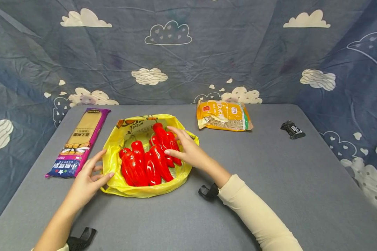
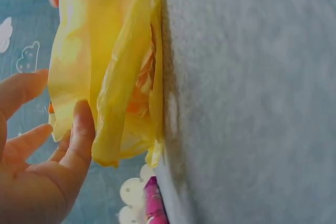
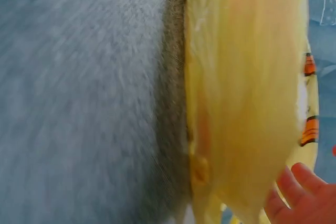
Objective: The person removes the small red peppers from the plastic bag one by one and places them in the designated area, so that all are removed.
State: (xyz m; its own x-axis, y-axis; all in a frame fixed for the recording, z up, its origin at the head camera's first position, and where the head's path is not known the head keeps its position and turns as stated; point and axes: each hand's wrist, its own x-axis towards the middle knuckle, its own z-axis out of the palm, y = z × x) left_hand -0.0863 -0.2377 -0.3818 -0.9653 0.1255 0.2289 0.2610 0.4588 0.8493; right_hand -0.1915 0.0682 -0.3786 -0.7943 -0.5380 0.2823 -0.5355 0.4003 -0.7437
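A yellow plastic bag (image 1: 138, 192) stands on the table with its mouth wide and its rim turned outward. Inside lie several glossy red peppers (image 1: 152, 170). My left hand (image 1: 86, 179) is at the bag's left side, thumb tip over the rim and the other fingers along the outer wall; in the left wrist view, loosely bent fingers (image 2: 80, 129) touch the yellow plastic. From the right, my right hand (image 1: 191, 150) reaches over the rim, its fingers spread above the right-hand peppers. In the right wrist view, the bag wall hides part of those fingers (image 3: 307, 179).
A long purple-edged pack of pasta (image 1: 76, 137) lies left of the bag. Toward the back edge is an orange food pack (image 1: 224, 116) with a see-through lower part. A small black packet (image 1: 293, 130) lies at the far right. Patterned cloth hangs behind the table.
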